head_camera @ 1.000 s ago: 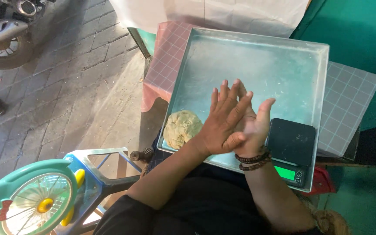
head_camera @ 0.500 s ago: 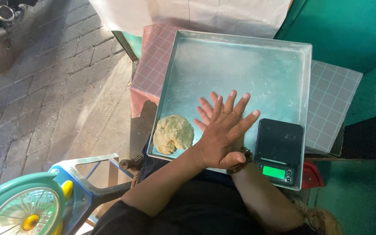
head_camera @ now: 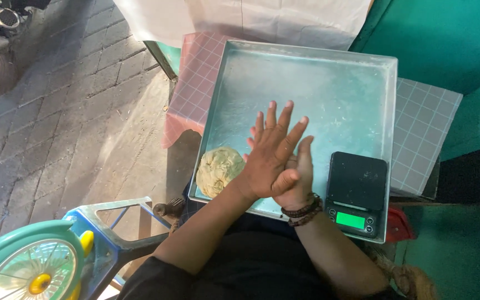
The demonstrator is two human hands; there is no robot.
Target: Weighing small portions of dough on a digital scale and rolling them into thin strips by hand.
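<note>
Hands: the left hand lies on top of the right hand, palms pressed flat together, fingers straight and fanned toward the far edge of the big square silver metal tray. Neither hand is closed around anything. If a bit of dough sits between the palms, I honestly can't tell, it's hidden.

Dough: the pale yellow lumpy round of dough sits in the tray's near left corner, just beside the left wrist, apparently not touched.

Scale: the small black digital scale with the lit green display is at the tray's near right corner, nothing on its plate.

Progress: looks early to me. One rough lump, rest of the tray floor bare apart from a dusty film, no shaped pieces laid out anywhere. So portioning and shaping look mostly still to come.

Versus a second ago: hands were already stacked palm to palm over the near middle of the tray, and they're still there, the fingers now aimed more squarely up the tray. Dough and scale haven't moved; the view just shifted a bit.

Around: a pink checked cloth lies under the tray's left edge.
</note>
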